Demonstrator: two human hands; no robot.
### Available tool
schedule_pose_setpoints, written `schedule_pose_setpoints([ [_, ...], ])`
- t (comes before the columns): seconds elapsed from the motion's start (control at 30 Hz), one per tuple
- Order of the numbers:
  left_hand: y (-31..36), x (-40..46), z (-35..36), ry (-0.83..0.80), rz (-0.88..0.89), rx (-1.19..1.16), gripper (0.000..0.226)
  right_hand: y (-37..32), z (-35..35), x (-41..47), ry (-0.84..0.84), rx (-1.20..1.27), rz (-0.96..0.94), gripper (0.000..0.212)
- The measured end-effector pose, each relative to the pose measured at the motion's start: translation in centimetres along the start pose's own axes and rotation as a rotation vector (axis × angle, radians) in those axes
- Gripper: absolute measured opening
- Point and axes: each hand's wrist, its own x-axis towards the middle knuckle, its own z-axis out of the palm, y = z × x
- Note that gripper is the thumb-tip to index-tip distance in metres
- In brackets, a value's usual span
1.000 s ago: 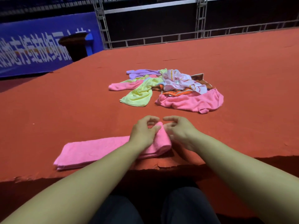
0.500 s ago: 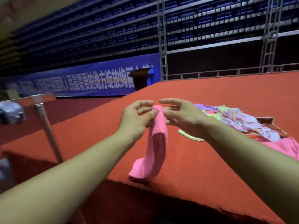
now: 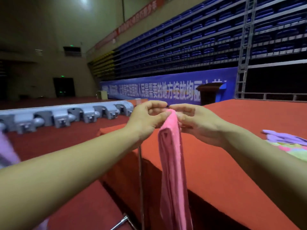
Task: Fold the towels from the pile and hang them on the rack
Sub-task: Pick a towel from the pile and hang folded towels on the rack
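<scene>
Head cam: both hands, left hand and right hand, pinch the folded pink towel mid-frame, rack at left, maybe another towel on it.

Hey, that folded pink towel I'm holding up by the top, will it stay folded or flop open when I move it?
The pink towel hangs straight down from both pinches, so it is probably limp, not stiff. Its layers lie together now, but may slip apart if the left hand or right hand lets go. It seems light.
</scene>
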Motion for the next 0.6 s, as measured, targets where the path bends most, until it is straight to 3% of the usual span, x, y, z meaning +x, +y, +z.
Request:
schedule_pose_setpoints([
  [0.13,-1.6,-4.1,-3.4,0.079,-0.059,0.121,0.028,2.5,4.0,0.3,-0.11,0.047,0.104,0.034],
  [0.27,-2.0,-7.4,-6.7,0.133,-0.198,0.098,0.021,3.7,8.4,0.9,-0.184,0.076,0.138,0.031],
  [0.4,-1.1,-9.4,-10.8,0.176,-0.18,0.302,0.017,3.9,12.4,1.8,-0.256,0.049,0.131,0.052],
  [0.6,0.8,-10.9,-15.3,0.187,-0.248,0.563,0.023,3.7,16.6,3.3,-0.367,0.033,0.161,0.044],
])
